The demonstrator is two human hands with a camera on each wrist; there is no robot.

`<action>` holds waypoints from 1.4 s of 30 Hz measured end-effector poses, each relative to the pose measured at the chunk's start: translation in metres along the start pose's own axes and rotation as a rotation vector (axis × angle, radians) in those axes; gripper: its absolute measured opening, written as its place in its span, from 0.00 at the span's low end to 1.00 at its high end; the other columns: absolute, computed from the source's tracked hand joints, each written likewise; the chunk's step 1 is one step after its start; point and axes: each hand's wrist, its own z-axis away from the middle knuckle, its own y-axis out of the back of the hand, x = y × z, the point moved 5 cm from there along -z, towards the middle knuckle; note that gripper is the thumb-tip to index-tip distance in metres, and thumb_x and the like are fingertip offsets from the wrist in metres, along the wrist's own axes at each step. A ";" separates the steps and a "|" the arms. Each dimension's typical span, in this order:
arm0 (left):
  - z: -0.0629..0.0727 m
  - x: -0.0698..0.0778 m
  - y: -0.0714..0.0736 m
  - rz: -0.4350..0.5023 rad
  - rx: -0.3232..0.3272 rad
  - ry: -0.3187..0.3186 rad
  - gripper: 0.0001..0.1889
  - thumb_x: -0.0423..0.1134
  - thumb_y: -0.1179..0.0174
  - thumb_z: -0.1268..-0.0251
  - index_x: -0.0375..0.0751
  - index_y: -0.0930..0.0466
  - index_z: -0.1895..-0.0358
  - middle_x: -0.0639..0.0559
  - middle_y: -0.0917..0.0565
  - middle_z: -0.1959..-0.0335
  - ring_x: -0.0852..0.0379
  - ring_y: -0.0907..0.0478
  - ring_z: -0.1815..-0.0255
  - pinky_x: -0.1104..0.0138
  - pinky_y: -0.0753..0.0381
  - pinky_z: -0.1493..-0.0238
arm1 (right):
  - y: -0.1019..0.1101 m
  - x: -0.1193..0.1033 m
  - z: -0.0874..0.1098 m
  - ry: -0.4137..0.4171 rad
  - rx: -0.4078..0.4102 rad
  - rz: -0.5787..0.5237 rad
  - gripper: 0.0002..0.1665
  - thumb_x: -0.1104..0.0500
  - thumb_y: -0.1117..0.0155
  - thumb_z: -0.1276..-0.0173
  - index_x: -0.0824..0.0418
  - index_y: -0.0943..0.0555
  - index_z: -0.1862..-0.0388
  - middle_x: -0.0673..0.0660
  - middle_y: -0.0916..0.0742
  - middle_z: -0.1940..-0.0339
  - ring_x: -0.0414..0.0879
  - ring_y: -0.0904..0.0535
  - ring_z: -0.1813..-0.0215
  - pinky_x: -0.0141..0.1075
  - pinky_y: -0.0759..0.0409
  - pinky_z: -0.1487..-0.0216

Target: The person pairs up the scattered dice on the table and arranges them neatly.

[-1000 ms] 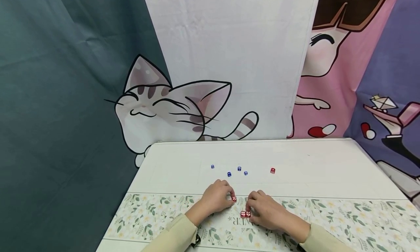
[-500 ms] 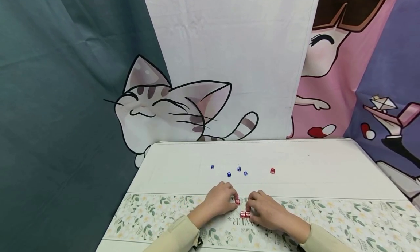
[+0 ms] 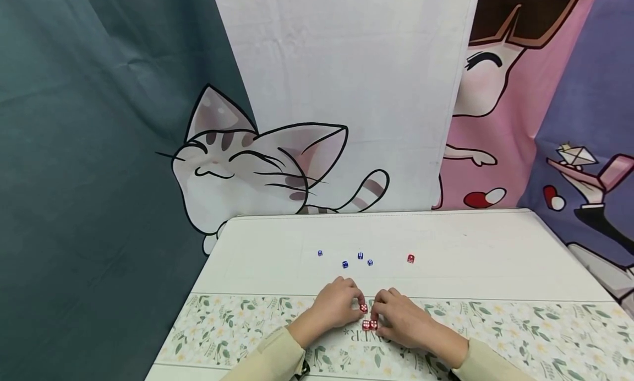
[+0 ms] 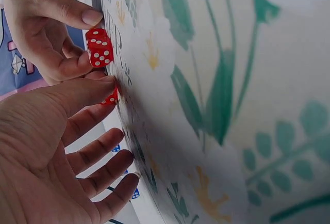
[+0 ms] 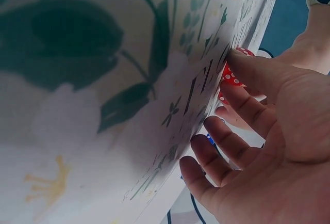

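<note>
Over the white table's green-and-white floral band [image 3: 238, 327], the left hand [image 3: 337, 305], pinching a red, white-pipped cube die [image 3: 364, 308], has moved rightward, bringing it just beyond two matching red dice [image 3: 366, 325], the right-hand one pinched by the right hand [image 3: 403, 319], so little gap remains.

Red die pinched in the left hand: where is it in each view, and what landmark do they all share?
Head: the red die sits below centre, slightly right, at the left hand's fingertips.
Left wrist: left of centre, about mid-height, partly covered by that hand.
Right wrist: probably the red sliver right of centre, mostly hidden behind the right hand.
Shared landmark: the right hand.
</note>
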 end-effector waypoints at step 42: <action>-0.001 0.003 0.000 0.019 -0.006 -0.002 0.08 0.50 0.25 0.47 0.59 0.13 0.67 0.63 0.21 0.63 0.62 0.31 0.64 0.69 0.29 0.62 | 0.071 0.077 -0.015 -0.116 0.227 -0.028 0.12 0.61 0.27 0.37 0.59 0.16 0.55 0.58 0.19 0.54 0.57 0.23 0.50 0.53 0.24 0.50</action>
